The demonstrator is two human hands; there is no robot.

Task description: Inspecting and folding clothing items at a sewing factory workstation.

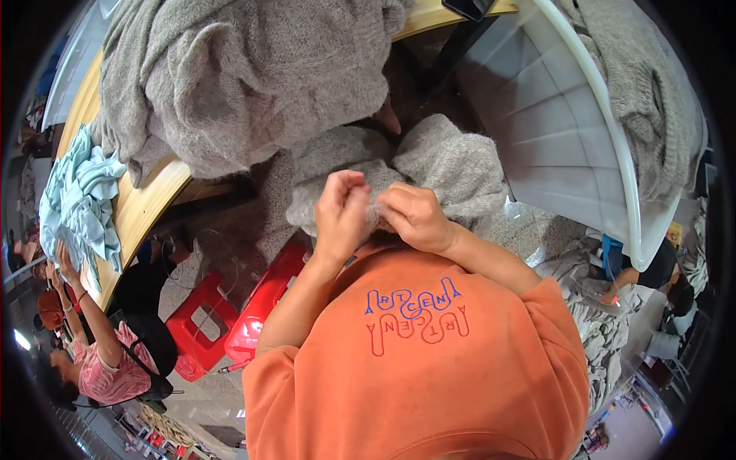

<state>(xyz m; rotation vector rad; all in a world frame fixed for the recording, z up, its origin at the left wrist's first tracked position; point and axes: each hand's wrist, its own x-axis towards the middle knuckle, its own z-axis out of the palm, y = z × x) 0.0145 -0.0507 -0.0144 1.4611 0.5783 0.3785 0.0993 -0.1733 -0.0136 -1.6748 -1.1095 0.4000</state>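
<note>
Both my hands are close together in front of my chest, above a grey knitted garment [452, 165] bunched over my lap. My left hand [341, 215] has its fingers curled in, and motion smears them a little. Beside it, my right hand [418, 216] is closed in a pinch, thumb against the fingers. A small greyish wisp shows between the two hands, too fine and blurred to name. Just beyond, a large heap of grey knitwear [253, 77] lies on the wooden table [153, 195] and hangs over its edge.
At the right stands a big pale plastic bin [537, 115], with more grey knitwear [644, 100] beyond its rim. Red plastic stools [261, 307] are at the left. Light blue cloth [80, 199] lies on the table, under another person's hands [67, 268]. A dark phone [468, 8] rests at the top.
</note>
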